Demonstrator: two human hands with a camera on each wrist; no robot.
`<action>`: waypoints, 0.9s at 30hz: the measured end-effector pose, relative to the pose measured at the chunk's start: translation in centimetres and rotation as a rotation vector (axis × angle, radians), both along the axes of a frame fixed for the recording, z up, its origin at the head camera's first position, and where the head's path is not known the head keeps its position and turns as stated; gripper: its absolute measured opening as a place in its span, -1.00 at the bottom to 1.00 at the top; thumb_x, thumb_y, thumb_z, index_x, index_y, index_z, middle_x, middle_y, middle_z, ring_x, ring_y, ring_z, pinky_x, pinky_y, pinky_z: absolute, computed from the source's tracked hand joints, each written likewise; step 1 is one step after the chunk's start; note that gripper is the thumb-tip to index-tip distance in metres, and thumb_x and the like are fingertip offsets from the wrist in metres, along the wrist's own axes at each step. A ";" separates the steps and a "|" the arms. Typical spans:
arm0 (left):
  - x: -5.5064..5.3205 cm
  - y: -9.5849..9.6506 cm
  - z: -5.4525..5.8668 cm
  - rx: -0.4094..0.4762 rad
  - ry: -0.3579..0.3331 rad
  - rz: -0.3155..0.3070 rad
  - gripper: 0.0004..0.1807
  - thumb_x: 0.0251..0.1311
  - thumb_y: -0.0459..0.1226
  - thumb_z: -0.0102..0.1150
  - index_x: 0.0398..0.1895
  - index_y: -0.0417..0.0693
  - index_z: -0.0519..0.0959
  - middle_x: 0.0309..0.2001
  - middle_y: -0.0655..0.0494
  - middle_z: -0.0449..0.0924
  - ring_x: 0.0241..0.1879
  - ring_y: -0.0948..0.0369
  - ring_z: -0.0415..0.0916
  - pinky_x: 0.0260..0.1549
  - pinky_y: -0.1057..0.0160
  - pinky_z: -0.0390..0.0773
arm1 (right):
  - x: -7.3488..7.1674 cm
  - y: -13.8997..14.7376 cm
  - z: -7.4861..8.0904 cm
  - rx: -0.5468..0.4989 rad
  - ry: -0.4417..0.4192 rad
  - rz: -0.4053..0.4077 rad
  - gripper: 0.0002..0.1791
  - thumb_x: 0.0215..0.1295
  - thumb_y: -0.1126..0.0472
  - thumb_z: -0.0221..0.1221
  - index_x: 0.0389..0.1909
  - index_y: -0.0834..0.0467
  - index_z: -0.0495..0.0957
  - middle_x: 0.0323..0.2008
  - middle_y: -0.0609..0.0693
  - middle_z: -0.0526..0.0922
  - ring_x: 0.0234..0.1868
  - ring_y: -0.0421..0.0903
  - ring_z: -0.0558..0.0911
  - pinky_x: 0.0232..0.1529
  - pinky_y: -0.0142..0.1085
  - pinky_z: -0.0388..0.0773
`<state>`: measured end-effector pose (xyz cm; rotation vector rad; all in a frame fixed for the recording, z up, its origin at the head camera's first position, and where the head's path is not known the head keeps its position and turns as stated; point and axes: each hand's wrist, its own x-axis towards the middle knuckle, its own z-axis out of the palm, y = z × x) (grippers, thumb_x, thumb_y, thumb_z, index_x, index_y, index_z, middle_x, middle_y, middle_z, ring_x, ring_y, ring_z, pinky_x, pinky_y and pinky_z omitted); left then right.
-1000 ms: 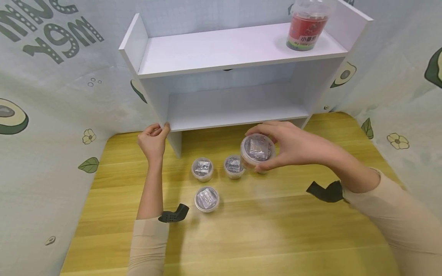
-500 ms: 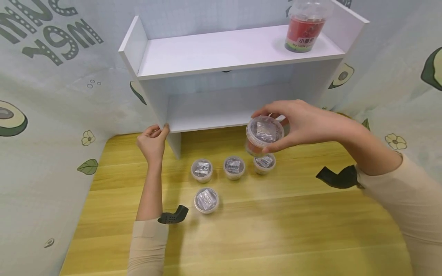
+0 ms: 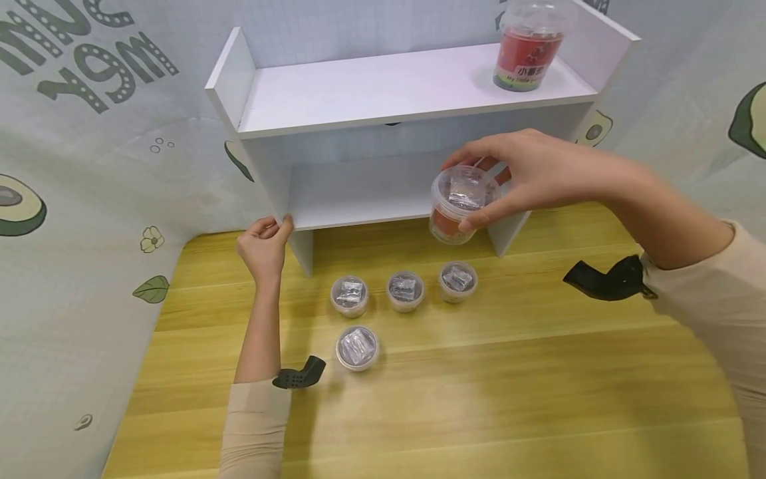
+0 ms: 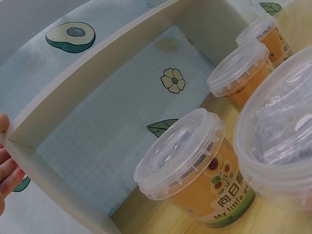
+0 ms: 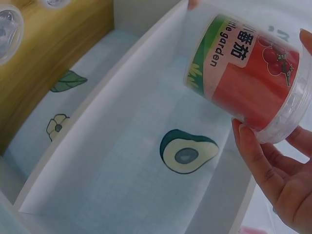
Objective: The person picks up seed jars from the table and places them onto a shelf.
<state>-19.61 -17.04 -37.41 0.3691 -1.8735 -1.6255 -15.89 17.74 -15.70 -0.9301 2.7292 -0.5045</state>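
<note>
Hanging between right-hand fingers [image 5: 258, 163], lidded red-labelled cup [image 5: 253, 78]

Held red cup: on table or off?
Off: the right hand holds the red cup apart from the table in right wrist view.

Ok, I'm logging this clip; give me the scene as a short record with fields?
right hand: holds a red-labelled cup clear of the table
left hand: grips the left side of the white shelf unit
top board: another red-labelled cup, at the right end
on the table: row of three lidded cups, one more nearer the person
</note>
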 end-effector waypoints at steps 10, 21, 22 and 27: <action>-0.2 0.0 -0.2 0.001 -0.019 -0.023 -0.66 -0.12 -0.20 0.40 -0.43 -0.37 0.66 -0.65 0.35 0.57 -0.60 0.45 0.57 -0.52 0.46 0.52 | -0.9 -0.3 1.3 0.098 -0.008 0.005 -0.17 -0.12 -0.24 0.35 0.21 -0.03 0.34 -0.03 -0.03 0.50 -0.04 -0.06 0.51 -0.04 -0.11 0.47; -0.1 -0.2 -0.3 0.011 -0.026 -0.018 -0.66 -0.12 -0.21 0.40 -0.40 -0.38 0.66 -0.61 0.24 0.58 -0.64 0.44 0.55 -0.55 0.45 0.53 | -5.2 -0.7 4.6 0.200 0.044 -0.032 -0.10 -0.16 -0.27 0.35 0.26 -0.09 0.27 0.08 0.06 0.41 0.02 0.06 0.44 -0.07 0.02 0.49; -0.1 -0.2 -0.3 0.012 -0.025 -0.017 -0.66 -0.12 -0.21 0.40 -0.40 -0.37 0.66 -0.60 0.23 0.59 -0.64 0.44 0.55 -0.55 0.45 0.53 | -5.7 -0.6 4.8 0.199 0.051 -0.027 -0.11 -0.17 -0.28 0.35 0.25 -0.11 0.28 0.07 0.06 0.41 0.02 0.07 0.44 -0.09 0.03 0.51; -0.1 -0.1 -0.4 0.010 -0.017 -0.014 -0.67 -0.12 -0.22 0.40 -0.41 -0.37 0.66 -0.61 0.21 0.59 -0.66 0.43 0.55 -0.56 0.44 0.53 | -7.6 -0.1 5.5 0.190 0.089 -0.029 -0.12 -0.21 -0.29 0.37 0.23 -0.20 0.29 0.08 -0.01 0.41 0.00 0.04 0.42 -0.20 -0.08 0.57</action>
